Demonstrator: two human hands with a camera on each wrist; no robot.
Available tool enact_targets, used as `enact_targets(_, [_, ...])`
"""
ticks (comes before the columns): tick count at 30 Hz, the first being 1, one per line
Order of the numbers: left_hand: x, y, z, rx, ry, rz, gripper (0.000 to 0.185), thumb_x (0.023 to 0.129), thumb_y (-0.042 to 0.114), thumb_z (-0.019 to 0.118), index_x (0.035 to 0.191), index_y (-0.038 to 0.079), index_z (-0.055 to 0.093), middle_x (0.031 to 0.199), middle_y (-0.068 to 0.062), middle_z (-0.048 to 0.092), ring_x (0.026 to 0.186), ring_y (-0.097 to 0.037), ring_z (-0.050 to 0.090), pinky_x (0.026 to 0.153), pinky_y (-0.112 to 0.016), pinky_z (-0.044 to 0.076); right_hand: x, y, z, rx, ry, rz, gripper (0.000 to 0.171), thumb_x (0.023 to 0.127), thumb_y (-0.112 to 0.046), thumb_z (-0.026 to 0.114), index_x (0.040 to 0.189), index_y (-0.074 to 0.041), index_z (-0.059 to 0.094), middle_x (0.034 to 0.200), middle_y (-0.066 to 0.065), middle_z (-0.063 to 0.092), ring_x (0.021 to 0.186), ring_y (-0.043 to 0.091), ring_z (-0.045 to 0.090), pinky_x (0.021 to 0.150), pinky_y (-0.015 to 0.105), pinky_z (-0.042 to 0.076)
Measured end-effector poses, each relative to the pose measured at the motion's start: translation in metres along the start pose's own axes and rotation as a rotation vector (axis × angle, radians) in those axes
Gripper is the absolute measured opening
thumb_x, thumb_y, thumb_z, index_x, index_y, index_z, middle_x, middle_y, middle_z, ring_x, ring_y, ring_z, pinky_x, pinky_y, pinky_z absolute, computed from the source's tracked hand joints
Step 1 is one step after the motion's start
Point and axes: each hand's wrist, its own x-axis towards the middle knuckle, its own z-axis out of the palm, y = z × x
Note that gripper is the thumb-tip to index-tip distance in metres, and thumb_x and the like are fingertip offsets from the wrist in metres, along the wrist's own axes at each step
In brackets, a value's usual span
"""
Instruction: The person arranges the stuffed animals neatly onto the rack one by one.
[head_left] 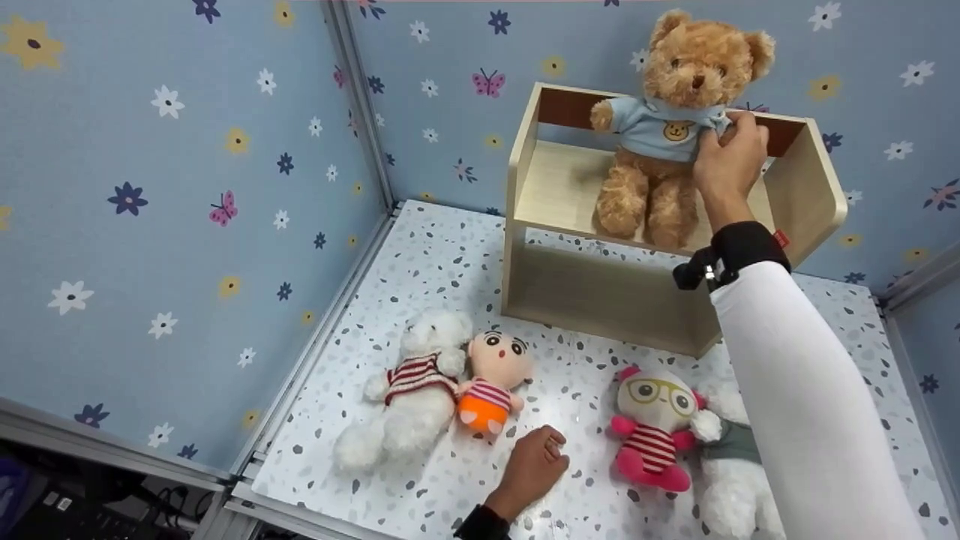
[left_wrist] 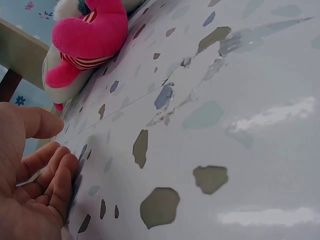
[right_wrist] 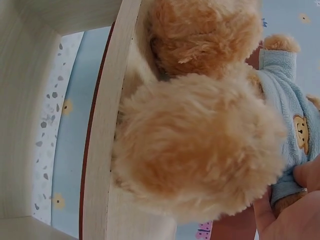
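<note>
Pinching the teddy bear (head_left: 667, 127) at its arm, the right grip (head_left: 731, 161) holds it on the shelf (head_left: 570, 195).

No readable text, label, brand, number or sign appears in any view.

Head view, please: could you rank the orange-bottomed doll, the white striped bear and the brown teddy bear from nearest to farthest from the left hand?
Measured from the left hand, resting on the table:
1. Orange-bottomed doll, just up and to its left on the table.
2. White striped bear, farther left, lying beside the doll.
3. Brown teddy bear, far up on the wooden shelf, held by the right hand.
</note>
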Motion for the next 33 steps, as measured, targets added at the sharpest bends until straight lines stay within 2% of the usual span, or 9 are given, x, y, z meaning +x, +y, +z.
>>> enact_targets(7, [0.001,0.000,-0.002,0.008,0.002,0.008,0.020,0.081,0.016,0.070,0.099,0.013,0.064,0.078,0.003,0.061,0.067,0.000,0.052,0.064,-0.018,0.044,-0.002,0.001,-0.003,0.023,-0.054,-0.016,0.041,0.097,-0.029,0.050,0.138,-0.022,0.045,0.092,-0.014,0.032,0.086,0.005,0.034,0.081,0.024,0.029])
enact_targets(13, [-0.001,0.001,-0.002,-0.001,0.014,0.035,0.020,0.080,0.015,0.070,0.100,0.012,0.064,0.079,0.001,0.062,0.067,0.001,0.052,0.064,-0.018,0.045,-0.002,0.003,-0.010,0.069,-0.128,0.010,0.049,0.096,-0.025,0.050,0.143,-0.023,0.035,0.096,-0.014,0.034,0.095,0.006,0.035,0.088,0.024,0.031])
enact_targets(19, [-0.001,0.001,0.000,-0.008,0.009,0.028,0.019,0.081,0.015,0.069,0.100,0.012,0.064,0.080,0.002,0.062,0.069,0.000,0.053,0.066,-0.018,0.045,-0.004,0.006,-0.013,0.070,-0.132,0.013,0.053,0.096,-0.024,0.050,0.145,-0.019,0.030,0.095,-0.012,0.030,0.100,0.008,0.034,0.093,0.024,0.031])
enact_targets(24, [-0.002,0.001,0.001,-0.004,0.002,0.032,0.019,0.081,0.014,0.069,0.100,0.011,0.064,0.080,0.003,0.062,0.069,0.000,0.054,0.065,-0.018,0.046,-0.005,0.008,-0.014,0.048,-0.149,0.035,0.059,0.095,-0.028,0.049,0.149,-0.023,0.023,0.123,-0.007,0.035,0.111,0.010,0.031,0.095,0.025,0.030])
enact_targets(27, [-0.001,0.001,0.000,-0.010,-0.005,0.029,0.019,0.082,0.014,0.068,0.100,0.012,0.064,0.079,0.003,0.062,0.068,0.000,0.053,0.065,-0.018,0.045,-0.007,0.008,-0.016,0.055,-0.149,0.050,0.063,0.095,-0.031,0.050,0.150,-0.028,0.020,0.144,-0.001,0.030,0.117,0.011,0.031,0.095,0.026,0.031])
enact_targets(33, [-0.001,0.001,0.000,-0.011,0.012,0.043,0.020,0.080,0.012,0.068,0.100,0.011,0.064,0.079,0.002,0.061,0.067,0.001,0.052,0.064,-0.017,0.045,-0.009,0.012,-0.021,0.084,-0.163,0.055,0.064,0.095,-0.032,0.050,0.151,-0.031,0.018,0.153,0.004,0.023,0.117,0.012,0.032,0.093,0.028,0.031])
